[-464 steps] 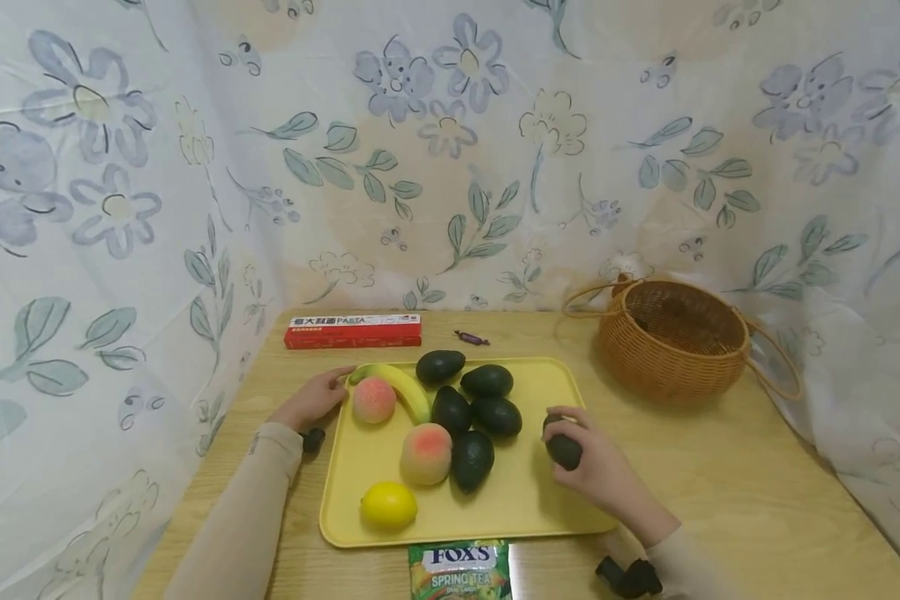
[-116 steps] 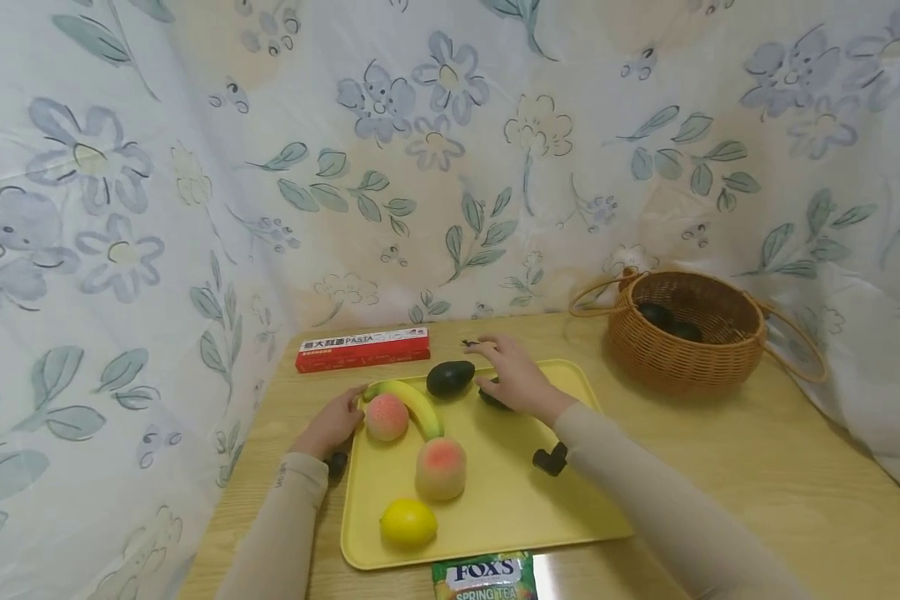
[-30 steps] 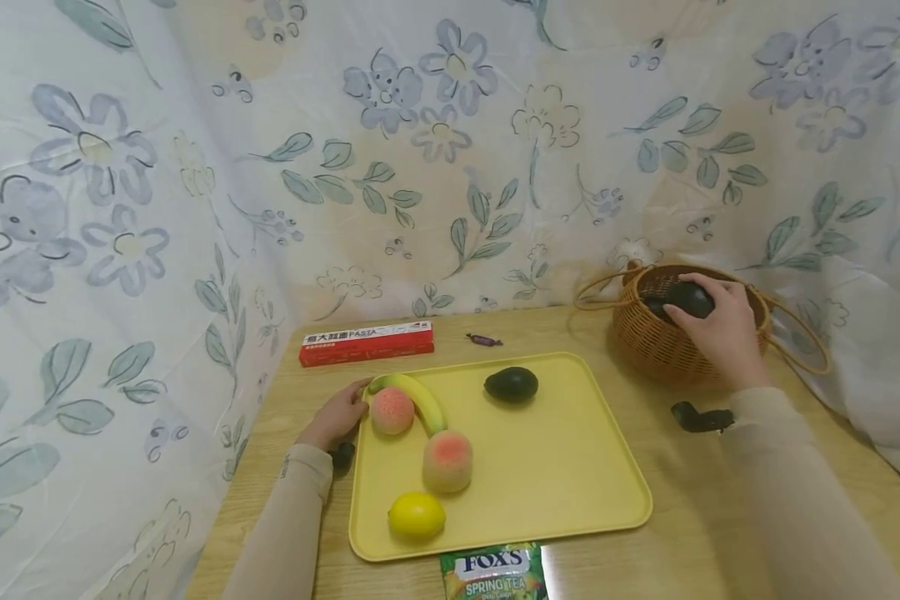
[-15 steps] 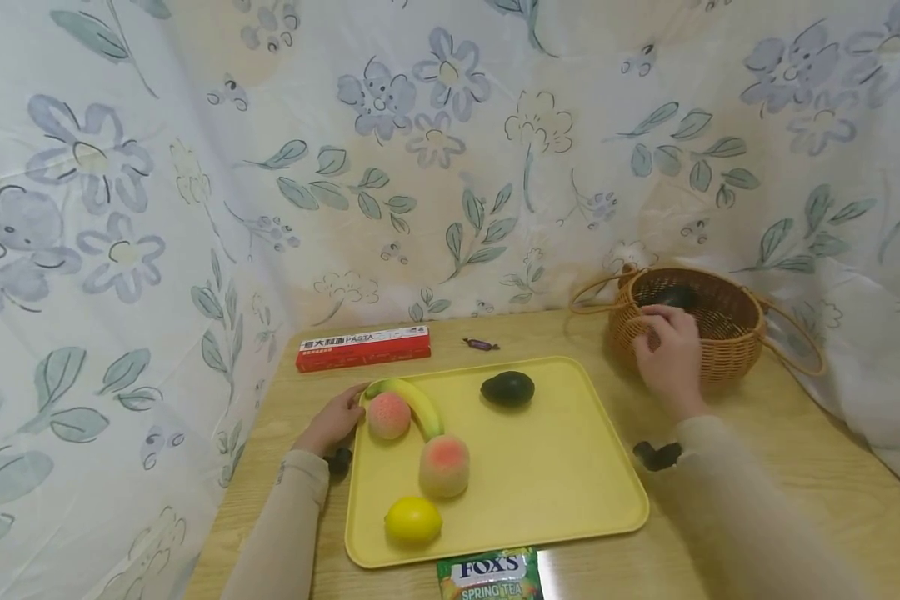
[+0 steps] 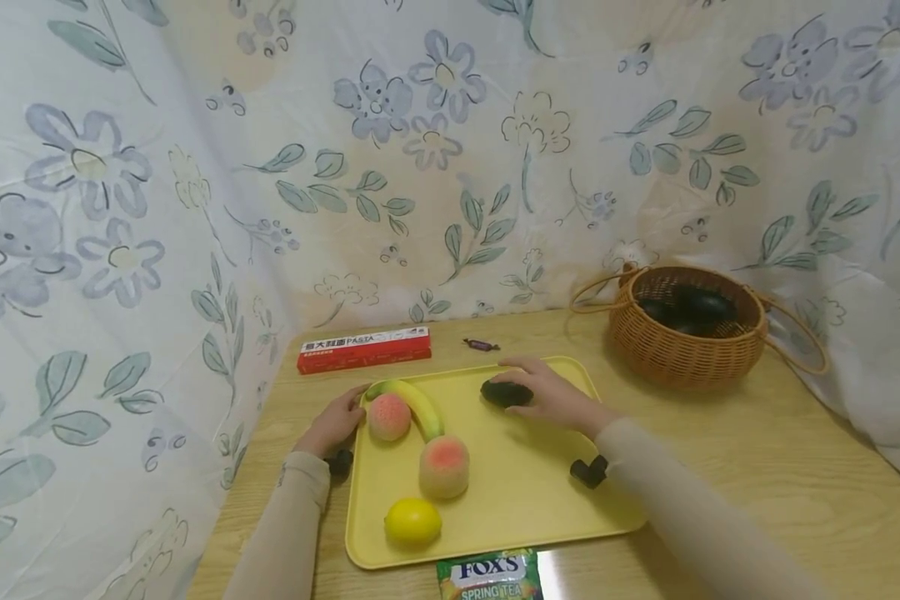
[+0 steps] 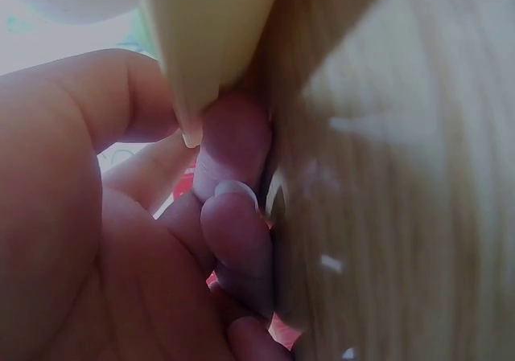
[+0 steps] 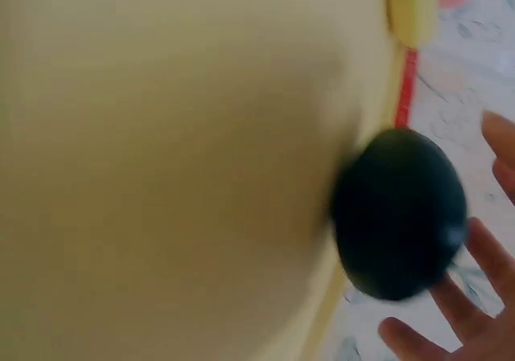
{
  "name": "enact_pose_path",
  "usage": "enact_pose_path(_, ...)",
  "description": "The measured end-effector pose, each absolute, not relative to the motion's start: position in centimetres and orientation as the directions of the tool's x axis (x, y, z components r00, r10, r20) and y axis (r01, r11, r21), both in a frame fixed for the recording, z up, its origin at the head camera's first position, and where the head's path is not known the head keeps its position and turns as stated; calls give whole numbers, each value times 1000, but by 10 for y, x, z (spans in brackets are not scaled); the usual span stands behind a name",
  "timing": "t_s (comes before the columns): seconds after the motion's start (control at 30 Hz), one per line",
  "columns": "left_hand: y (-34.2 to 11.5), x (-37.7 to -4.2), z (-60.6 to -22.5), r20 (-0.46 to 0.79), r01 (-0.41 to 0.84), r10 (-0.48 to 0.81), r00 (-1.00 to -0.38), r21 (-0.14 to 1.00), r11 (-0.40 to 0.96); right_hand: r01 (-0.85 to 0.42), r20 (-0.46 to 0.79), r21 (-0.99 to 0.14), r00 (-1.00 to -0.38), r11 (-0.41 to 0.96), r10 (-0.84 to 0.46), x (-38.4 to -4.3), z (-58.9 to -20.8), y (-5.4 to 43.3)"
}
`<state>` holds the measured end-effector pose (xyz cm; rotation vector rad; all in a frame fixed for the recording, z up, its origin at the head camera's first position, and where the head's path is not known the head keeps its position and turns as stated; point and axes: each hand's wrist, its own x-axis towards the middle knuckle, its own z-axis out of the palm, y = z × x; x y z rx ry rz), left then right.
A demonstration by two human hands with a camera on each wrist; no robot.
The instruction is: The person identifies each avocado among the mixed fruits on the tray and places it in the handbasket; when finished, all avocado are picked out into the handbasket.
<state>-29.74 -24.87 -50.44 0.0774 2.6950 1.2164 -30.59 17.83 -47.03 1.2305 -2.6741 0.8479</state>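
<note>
My right hand is at a dark green avocado near the back of the yellow tray. In the right wrist view, its fingers spread beside the avocado without closing round it. My left hand holds the tray's left edge; in the left wrist view, thumb and curled fingers pinch the rim. A banana, two peaches and a lemon lie on the tray's left side. Several avocados are in the wicker basket at right.
A red pasta box and a small purple-wrapped candy lie behind the tray. A green Fox's candy bag is at the tray's front edge. Floral cloth hangs behind and beside the wooden table.
Avocados have gone from the tray into the basket. My right hand released one there within the last second, then moved left to the avocado on the tray. My left hand stays at the rim.
</note>
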Motion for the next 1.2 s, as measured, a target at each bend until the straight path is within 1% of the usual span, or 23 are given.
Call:
enact_pose_path(0.1,-247,-296,-506,-138,-21,123,-983,744,667,-714,208,-438,-671,545,-712,-307,-481,172)
enact_pose_path(0.23,-245,-294,-506,-132,-10,132,-982,745,667,-678,132,-458,-691,575,-710,-308,-487,169)
enact_pose_path(0.33,-246,-296,-504,-134,-18,125,-983,748,663,-668,117,-479,-692,570,-713,-308,-486,170)
enact_pose_path(0.47,-247,-299,-501,-142,-30,121,-983,760,649,-681,138,-459,-690,571,-711,-307,-483,176)
enact_pose_path(0.57,-248,-301,-501,-160,-44,126,-979,770,637,-668,187,-450,-719,592,-669,-307,-480,184)
enact_pose_path(0.67,-248,-303,-501,-172,-53,128,-977,772,634,-651,283,-464,-752,601,-596,-307,-473,194)
enact_pose_path(0.73,-248,-303,-501,-176,-58,127,-976,775,630,-658,370,-474,-751,585,-546,-308,-465,202)
enact_pose_path(0.8,-249,-303,-501,-176,-56,131,-976,780,624,-674,453,-485,-738,557,-500,-310,-458,210)
enact_pose_path(0.9,-249,-303,-500,-176,-58,129,-976,778,626,-688,541,-467,-719,556,-435,-311,-446,224)
enact_pose_path(1.07,-250,-301,-501,-144,-21,128,-981,738,674,-672,624,-396,-697,626,-354,-311,-430,254)
enact_pose_path(1.2,-251,-297,-504,-144,-25,119,-982,732,681,-610,671,-368,-697,702,-253,-311,-420,281)
